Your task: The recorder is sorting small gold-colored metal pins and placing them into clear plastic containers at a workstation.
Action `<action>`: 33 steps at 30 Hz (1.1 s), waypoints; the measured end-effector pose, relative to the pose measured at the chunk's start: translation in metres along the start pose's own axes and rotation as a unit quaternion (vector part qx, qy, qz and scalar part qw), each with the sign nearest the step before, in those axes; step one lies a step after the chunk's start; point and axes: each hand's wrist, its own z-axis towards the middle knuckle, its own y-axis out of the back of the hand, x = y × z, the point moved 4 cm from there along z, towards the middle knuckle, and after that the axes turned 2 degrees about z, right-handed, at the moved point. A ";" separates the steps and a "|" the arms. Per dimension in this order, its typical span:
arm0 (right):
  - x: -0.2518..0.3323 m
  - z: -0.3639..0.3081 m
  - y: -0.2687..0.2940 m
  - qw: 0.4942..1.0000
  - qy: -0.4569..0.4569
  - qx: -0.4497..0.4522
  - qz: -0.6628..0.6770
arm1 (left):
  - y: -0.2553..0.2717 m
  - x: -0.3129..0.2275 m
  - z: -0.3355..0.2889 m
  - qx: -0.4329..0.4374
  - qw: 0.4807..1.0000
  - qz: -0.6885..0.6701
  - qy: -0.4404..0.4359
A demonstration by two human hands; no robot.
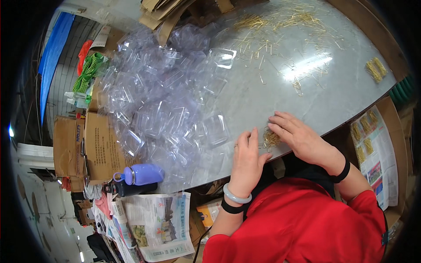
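A small bunch of gold wire hooks (272, 138) lies at the near edge of the grey table (245, 103), between my two hands. Left of the bunch is my left hand (246, 158), its fingers stretched out and its thumb pointing toward the wires. From the right, my right hand (299, 135) reaches over with extended fingers; its fingertips lie at the upper right side of the bunch. Whether they press on the wires I cannot tell. Many loose gold hooks (302, 19) are strewn across the far part of the table.
A big heap of clear plastic boxes (162, 96) covers the table's left side. A purple bottle (147, 174), cardboard boxes (103, 147) and newspaper (160, 225) are at the left. Bundled hooks (376, 70) sit at the right edge; more bundles (367, 145) lie in a paper-lined carton (390, 175).
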 end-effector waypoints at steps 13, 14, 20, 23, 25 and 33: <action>-0.005 -0.001 -0.004 0.999 -0.028 0.004 0.024 | -0.002 -0.004 0.005 -0.058 0.998 -0.005 -0.025; -0.004 -0.001 -0.003 0.999 -0.035 -0.008 0.023 | -0.001 -0.003 0.004 -0.051 0.999 0.001 -0.013; -0.001 -0.011 -0.001 0.995 -0.078 -0.043 0.034 | -0.025 0.002 0.003 0.017 0.985 -0.160 0.068; -0.004 -0.014 0.002 0.995 -0.075 -0.042 0.056 | -0.027 -0.002 0.008 0.021 0.982 -0.181 0.058; -0.011 -0.015 0.006 0.990 -0.095 -0.046 0.098 | -0.021 -0.007 0.010 0.018 0.994 -0.101 0.021; -0.015 -0.027 0.024 0.975 -0.153 -0.075 0.145 | -0.041 -0.013 0.022 0.039 0.993 -0.001 -0.115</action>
